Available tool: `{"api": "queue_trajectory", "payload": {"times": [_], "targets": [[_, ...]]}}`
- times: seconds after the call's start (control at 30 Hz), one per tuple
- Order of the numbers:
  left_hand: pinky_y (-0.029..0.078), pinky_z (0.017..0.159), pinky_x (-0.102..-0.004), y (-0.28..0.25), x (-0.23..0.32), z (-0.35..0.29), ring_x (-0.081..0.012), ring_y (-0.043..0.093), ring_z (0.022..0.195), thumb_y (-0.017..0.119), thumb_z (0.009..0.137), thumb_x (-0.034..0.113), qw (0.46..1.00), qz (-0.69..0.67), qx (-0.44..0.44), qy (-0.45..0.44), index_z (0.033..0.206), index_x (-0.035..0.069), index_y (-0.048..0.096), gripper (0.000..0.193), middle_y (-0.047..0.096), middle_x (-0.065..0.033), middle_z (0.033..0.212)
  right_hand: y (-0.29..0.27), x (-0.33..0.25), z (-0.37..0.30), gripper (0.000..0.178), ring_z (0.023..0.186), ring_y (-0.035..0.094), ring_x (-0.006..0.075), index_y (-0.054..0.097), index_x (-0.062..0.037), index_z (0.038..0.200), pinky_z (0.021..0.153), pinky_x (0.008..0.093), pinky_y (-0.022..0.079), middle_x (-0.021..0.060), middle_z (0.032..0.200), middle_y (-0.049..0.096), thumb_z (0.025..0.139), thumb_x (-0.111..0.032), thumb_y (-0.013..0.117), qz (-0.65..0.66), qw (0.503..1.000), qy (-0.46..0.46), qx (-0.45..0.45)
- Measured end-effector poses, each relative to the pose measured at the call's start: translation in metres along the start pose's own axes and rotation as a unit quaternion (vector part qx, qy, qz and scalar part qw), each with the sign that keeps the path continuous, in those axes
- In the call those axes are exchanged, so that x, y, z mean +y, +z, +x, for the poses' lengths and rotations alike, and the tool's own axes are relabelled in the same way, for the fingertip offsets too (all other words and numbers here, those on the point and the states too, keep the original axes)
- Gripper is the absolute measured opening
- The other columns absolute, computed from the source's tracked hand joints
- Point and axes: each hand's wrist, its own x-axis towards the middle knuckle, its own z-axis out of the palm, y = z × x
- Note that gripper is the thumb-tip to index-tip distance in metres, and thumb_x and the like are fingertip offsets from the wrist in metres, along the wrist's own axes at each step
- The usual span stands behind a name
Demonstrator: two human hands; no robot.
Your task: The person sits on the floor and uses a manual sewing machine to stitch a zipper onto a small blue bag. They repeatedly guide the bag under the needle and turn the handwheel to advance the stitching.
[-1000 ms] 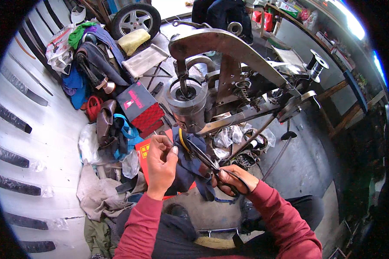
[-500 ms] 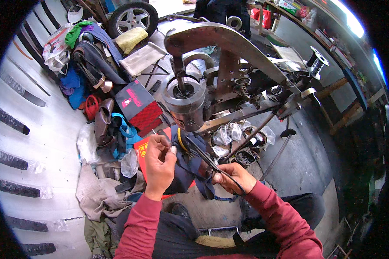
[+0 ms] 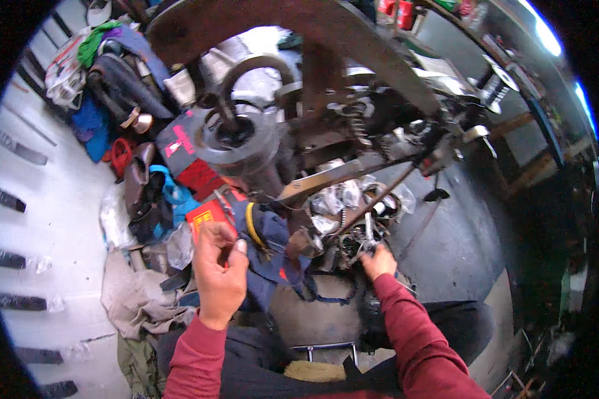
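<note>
My left hand (image 3: 221,276) is raised at the middle left, thumb and forefinger pinched together; whatever they hold is too small to make out. Just beyond it lies a dark blue cloth item (image 3: 263,243) with a yellow strip along one edge. My right hand (image 3: 379,262) reaches down to a heap of small metal parts and tools (image 3: 356,249). Its fingers are blurred and partly hidden among them, beside a silvery metal tool (image 3: 369,227). Above both hands stands a large metal machine (image 3: 313,53) with a curved arm and a round cylinder (image 3: 243,149).
Bags and shoes (image 3: 136,176) are piled on the left, near a red paper packet (image 3: 204,216) and beige cloth (image 3: 133,286). Clear plastic bags (image 3: 329,203) lie under the machine. A thread spool (image 3: 498,83) stands at the right, below a shelf. My legs flank a small stool (image 3: 316,370).
My right hand has moved away from the blue cloth, down to the metal parts; the dark, long thin thing it held no longer shows there. My left hand stays pinched. The view has shifted.
</note>
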Motion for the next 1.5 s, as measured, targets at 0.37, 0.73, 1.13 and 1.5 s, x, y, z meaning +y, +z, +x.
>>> {"api": "queue_trajectory", "payload": {"times": [0.37,0.73,1.13,1.5], "targets": [[0.038,0.064,-0.0205,-0.002,0.014,-0.033,-0.0039,0.043,0.072,0.056,0.092,-0.006,0.999,0.003,0.029,-0.034,0.101,0.006,0.045,0.018,0.044,0.0014,0.086,-0.033,-0.054,0.024,0.027,0.092,0.071,0.0327,0.072,-0.0022,0.102,0.083,0.0419,0.055,0.0165,0.1,0.073,0.087,-0.025,0.071,0.207,0.965,-0.143,0.068],[0.035,0.059,-0.0188,0.009,0.081,-0.108,-0.0021,0.042,0.069,0.057,0.092,-0.006,0.999,-0.021,0.027,0.02,0.1,0.008,0.044,0.02,0.044,0.0034,0.083,-0.21,-0.155,-0.17,0.031,0.103,0.062,0.0345,0.066,0.0018,0.103,0.092,0.0428,0.046,0.0197,0.107,0.065,0.093,-0.028,0.065,0.454,0.646,-0.604,-0.112],[0.035,0.061,-0.0176,0.001,0.184,-0.23,-0.0005,0.041,0.07,0.061,0.091,-0.003,0.991,-0.064,-0.114,-0.002,0.097,0.008,0.048,0.017,0.046,0.0048,0.084,-0.282,-0.058,-0.274,0.021,0.074,0.051,0.002,0.065,-0.0008,0.098,0.064,0.0227,0.042,-0.0052,0.081,0.059,0.099,-0.021,0.066,0.466,0.614,-0.381,-0.511],[0.049,0.081,-0.0313,0.003,0.165,-0.247,-0.0212,0.061,0.082,0.063,0.082,-0.005,0.965,0.049,-0.219,0.133,0.094,0.001,0.06,0.013,0.062,-0.0101,0.089,-0.262,0.013,-0.327,0.021,0.071,0.048,0.0029,0.071,-0.0042,0.09,0.066,0.022,0.039,-0.0077,0.078,0.059,0.096,-0.024,0.071,0.607,0.635,-0.253,-0.405]]}}
